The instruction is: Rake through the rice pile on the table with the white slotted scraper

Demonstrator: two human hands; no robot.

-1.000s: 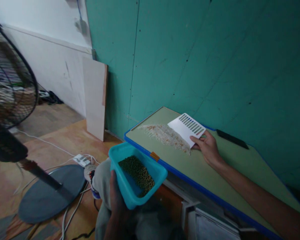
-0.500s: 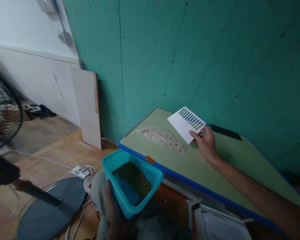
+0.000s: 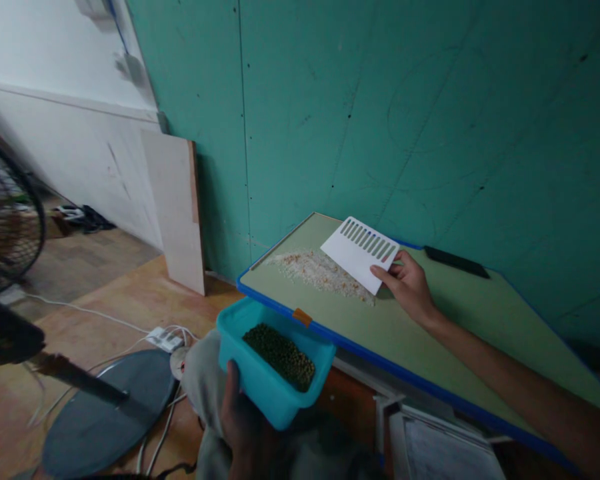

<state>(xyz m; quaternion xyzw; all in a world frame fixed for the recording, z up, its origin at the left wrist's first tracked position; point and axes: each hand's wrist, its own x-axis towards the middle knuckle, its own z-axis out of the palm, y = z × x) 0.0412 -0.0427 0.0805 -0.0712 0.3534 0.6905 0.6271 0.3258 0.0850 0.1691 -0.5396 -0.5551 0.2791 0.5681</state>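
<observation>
My left hand (image 3: 241, 417) grips the side of a teal plastic box (image 3: 269, 398), held just below the near edge of the board-topped table (image 3: 405, 353). Dark green and paler round beans (image 3: 283, 357) lie in the box. In my right hand (image 3: 411, 287), pinched between thumb and fingers, is a thin white scraper (image 3: 347, 257) with a row of slots along its far side. The scraper is tilted over the right part of a spread of white grains with orange bits (image 3: 313, 273); whether its lower edge touches the board I cannot tell.
A black bar (image 3: 456, 262) lies along the back edge against the green wall (image 3: 300, 113). An orange clip (image 3: 302, 317) sits on the near blue edge. At left stand a fan (image 3: 80, 377), cables, a power strip (image 3: 165, 339) and a leaning panel (image 3: 175, 213).
My right hand has brought the scraper left and slightly down, over the grains. The teal box in my left hand has shifted a little right and tipped differently, its outer side showing more.
</observation>
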